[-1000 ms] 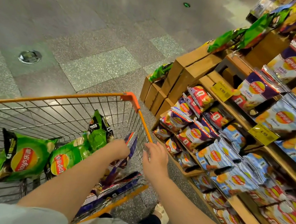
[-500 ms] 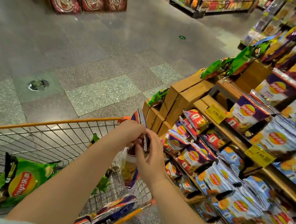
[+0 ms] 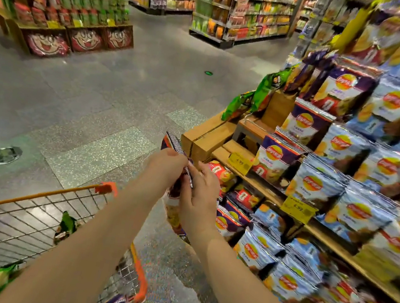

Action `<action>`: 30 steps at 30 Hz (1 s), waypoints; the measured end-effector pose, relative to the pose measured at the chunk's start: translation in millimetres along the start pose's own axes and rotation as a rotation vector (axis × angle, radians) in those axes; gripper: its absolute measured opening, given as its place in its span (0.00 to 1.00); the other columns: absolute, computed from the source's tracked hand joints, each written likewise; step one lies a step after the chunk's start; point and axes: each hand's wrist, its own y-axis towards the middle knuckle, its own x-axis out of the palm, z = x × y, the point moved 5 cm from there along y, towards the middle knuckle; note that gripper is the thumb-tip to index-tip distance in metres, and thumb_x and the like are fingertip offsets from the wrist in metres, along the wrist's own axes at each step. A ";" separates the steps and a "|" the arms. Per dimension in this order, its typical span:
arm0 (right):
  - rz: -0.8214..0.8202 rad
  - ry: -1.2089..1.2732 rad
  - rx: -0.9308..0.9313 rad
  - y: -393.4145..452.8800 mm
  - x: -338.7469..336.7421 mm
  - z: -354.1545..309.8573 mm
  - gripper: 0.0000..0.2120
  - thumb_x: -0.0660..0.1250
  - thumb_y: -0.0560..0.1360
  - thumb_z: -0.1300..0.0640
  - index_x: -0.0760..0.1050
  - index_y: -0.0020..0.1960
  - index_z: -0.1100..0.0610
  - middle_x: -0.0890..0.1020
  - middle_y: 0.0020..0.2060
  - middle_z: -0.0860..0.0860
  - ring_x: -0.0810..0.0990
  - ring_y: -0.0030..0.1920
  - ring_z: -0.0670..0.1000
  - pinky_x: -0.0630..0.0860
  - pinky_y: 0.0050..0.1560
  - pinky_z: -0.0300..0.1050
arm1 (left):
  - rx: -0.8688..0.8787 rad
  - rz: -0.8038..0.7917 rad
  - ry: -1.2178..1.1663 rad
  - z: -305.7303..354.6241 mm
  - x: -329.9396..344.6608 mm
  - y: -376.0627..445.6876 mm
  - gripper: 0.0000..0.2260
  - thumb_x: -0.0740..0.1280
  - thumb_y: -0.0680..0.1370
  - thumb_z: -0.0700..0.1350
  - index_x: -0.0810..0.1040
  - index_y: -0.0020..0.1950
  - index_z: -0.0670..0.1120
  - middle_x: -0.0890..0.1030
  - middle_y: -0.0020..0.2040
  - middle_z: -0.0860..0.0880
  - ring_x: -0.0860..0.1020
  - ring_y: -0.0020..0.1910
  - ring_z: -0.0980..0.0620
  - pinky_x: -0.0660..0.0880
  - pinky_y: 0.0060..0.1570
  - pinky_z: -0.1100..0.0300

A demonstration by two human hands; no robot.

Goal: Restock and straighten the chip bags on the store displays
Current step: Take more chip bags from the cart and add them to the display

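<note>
Tiered wooden display shelves (image 3: 254,182) carry rows of leaning chip bags (image 3: 318,187), with yellow price tags (image 3: 298,208) on the edges.

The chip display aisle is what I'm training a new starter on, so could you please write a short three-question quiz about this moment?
1. True or false: both hands hold the same chip bag.
2. Which colour is the trolley's rim: A) blue, B) orange, C) white?
3. What price do the yellow shelf tags show?

Key
1. True: the left hand and right hand grip one purple chip bag by its top edge.
2. B: the trolley has an orange rim.
3. 4.99, on the yellow tags along the wooden shelf.
</note>
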 end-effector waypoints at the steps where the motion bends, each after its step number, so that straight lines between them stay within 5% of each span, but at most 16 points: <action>1: 0.039 -0.019 -0.013 5.1 -15.8 6.8 0.19 0.53 0.80 0.53 0.76 0.63 0.59 0.75 0.59 0.56 0.65 0.60 0.48 0.48 0.62 0.22 | 0.015 -0.006 -0.017 7.3 14.8 -1.1 0.04 0.62 0.73 0.39 0.73 0.38 0.45 0.76 0.39 0.42 0.73 0.37 0.44 0.73 0.36 0.53; 4: 0.034 0.073 0.045 17.4 -58.5 32.8 0.18 0.54 0.79 0.54 0.77 0.62 0.58 0.74 0.52 0.48 0.68 0.53 0.42 0.58 0.57 0.23 | 0.045 -0.052 -0.075 27.7 64.9 -3.4 0.09 0.62 0.75 0.38 0.70 0.35 0.46 0.71 0.33 0.46 0.69 0.34 0.48 0.64 0.32 0.60; 10: 0.071 0.216 0.243 41.8 -145.6 98.6 0.13 0.55 0.82 0.57 0.78 0.55 0.55 0.77 0.51 0.50 0.73 0.54 0.47 0.69 0.58 0.39 | 0.130 -0.183 -0.032 63.8 168.4 -7.8 0.05 0.62 0.78 0.43 0.75 0.45 0.43 0.77 0.38 0.48 0.75 0.36 0.50 0.73 0.39 0.58; 17: 0.087 0.131 0.342 59.5 -196.4 130.1 0.16 0.54 0.82 0.55 0.68 0.36 0.52 0.70 0.35 0.48 0.70 0.39 0.50 0.65 0.42 0.46 | 0.165 -0.197 -0.018 76.5 217.8 -21.0 0.08 0.61 0.77 0.45 0.73 0.38 0.46 0.76 0.39 0.47 0.69 0.35 0.50 0.65 0.34 0.58; 23: 0.039 0.117 0.410 89.0 -202.8 151.2 0.15 0.54 0.82 0.51 0.74 0.44 0.57 0.78 0.41 0.56 0.77 0.44 0.55 0.74 0.48 0.56 | 0.229 -0.243 0.085 73.8 228.6 -6.4 0.07 0.61 0.78 0.43 0.76 0.42 0.44 0.76 0.38 0.48 0.71 0.36 0.51 0.68 0.36 0.60; 30: 0.071 0.131 0.405 134.2 -178.0 153.8 0.17 0.54 0.82 0.51 0.75 0.45 0.60 0.75 0.33 0.51 0.72 0.35 0.50 0.67 0.37 0.44 | 0.194 -0.170 0.119 78.3 212.3 50.9 0.06 0.61 0.79 0.44 0.75 0.43 0.47 0.77 0.40 0.50 0.72 0.38 0.54 0.68 0.36 0.62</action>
